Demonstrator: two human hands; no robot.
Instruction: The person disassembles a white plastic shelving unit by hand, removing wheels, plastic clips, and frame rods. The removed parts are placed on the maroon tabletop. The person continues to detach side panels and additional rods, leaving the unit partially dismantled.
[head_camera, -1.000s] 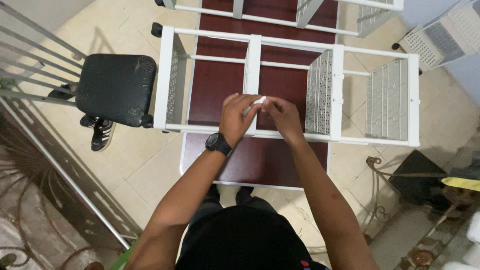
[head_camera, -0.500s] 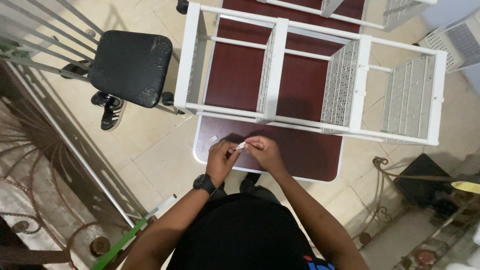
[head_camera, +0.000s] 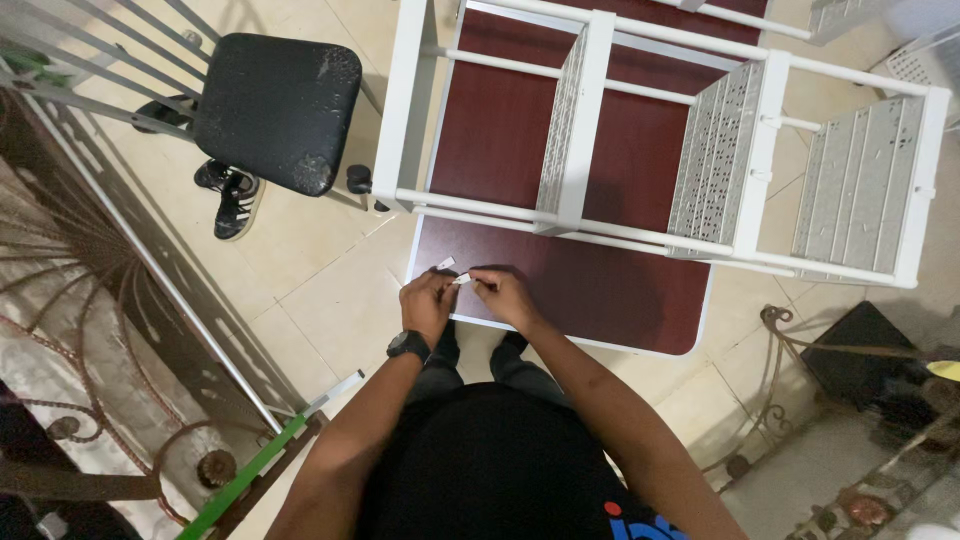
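Both hands, left (head_camera: 428, 303) and right (head_camera: 502, 293), are pinching a small white strip (head_camera: 458, 280) between them over the near edge of a maroon table (head_camera: 600, 290), which is carrying a white rack (head_camera: 760, 160); a black stool (head_camera: 275, 105) is standing left

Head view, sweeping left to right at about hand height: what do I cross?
Metal railing → black shoe → left hand → small white piece → right hand → dark red board → black box.

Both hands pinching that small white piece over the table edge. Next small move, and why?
Probably keep working the small white piece apart or open between the fingertips: left hand and right hand both pinch it, above the near edge of the dark red table, clear of the white rack.
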